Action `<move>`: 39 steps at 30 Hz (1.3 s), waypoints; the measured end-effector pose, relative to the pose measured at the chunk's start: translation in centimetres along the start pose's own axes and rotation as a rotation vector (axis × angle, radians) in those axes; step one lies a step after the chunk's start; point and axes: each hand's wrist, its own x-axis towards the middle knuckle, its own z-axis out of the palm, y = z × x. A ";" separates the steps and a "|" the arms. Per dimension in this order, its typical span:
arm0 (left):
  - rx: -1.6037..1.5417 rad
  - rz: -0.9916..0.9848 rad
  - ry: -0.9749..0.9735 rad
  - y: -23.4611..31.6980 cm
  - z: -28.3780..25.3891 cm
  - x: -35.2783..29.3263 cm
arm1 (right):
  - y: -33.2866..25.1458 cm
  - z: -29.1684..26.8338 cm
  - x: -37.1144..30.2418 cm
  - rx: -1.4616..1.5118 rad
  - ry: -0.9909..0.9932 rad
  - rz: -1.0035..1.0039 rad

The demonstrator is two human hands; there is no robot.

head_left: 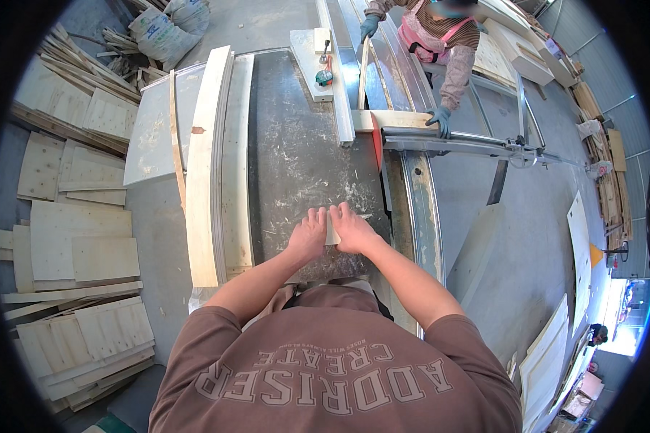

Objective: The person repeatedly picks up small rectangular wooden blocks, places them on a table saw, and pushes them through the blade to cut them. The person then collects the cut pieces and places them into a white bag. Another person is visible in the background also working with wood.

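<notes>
Close in front of me, over the near end of a dark metal saw table, a small pale wood piece sits between my hands. My left hand grips its left side with curled fingers. From the right, my right hand closes on the same piece. The fingers hide much of it, and I cannot tell whether it touches the table. Sawdust and small chips lie scattered on the dark surface around my hands.
Long stacked boards lie along the table's left side. Ahead is a metal fence, with a red upright strip beside it. A co-worker's gloved hand rests by a board on the crosscut rail. Plywood piles stand left.
</notes>
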 end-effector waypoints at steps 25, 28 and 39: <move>-0.020 -0.033 -0.031 0.3 -0.8 0.0 | 7.5 -2.4 6.3 -0.054 0.018 0.243; 0.005 -0.019 0.013 0.4 -1.2 -0.1 | 10.2 -1.9 10.0 -0.339 -0.051 0.216; -0.038 -0.034 -0.031 0.5 -1.3 -0.1 | 16.9 1.3 20.4 -0.608 -0.112 0.281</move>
